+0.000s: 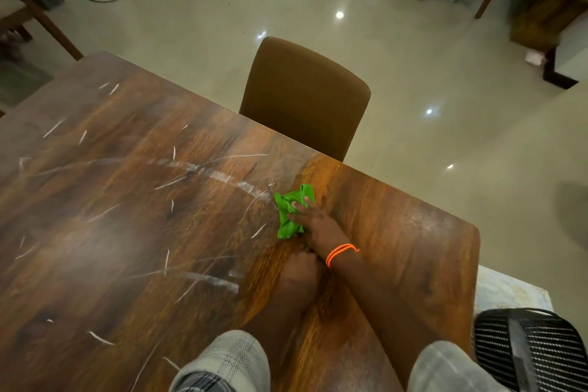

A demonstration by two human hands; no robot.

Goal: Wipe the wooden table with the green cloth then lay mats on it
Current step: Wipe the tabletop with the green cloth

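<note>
The wooden table [127,232] fills the left and middle of the head view, streaked with white marks and smears. A crumpled green cloth [286,223] lies on it near the far right edge. My right hand [313,223], with an orange band at the wrist, presses on the cloth, fingers spread over it. My left hand [299,267] rests on the table just below, tucked against my right wrist with its fingers curled and nothing seen in it. No mats lie on the table.
A brown chair [305,95] stands tucked in at the table's far edge. A black mesh chair back [528,350] and a pale patterned surface [509,289] sit at the lower right. Wooden chairs, cables and a white device lie on the shiny floor beyond.
</note>
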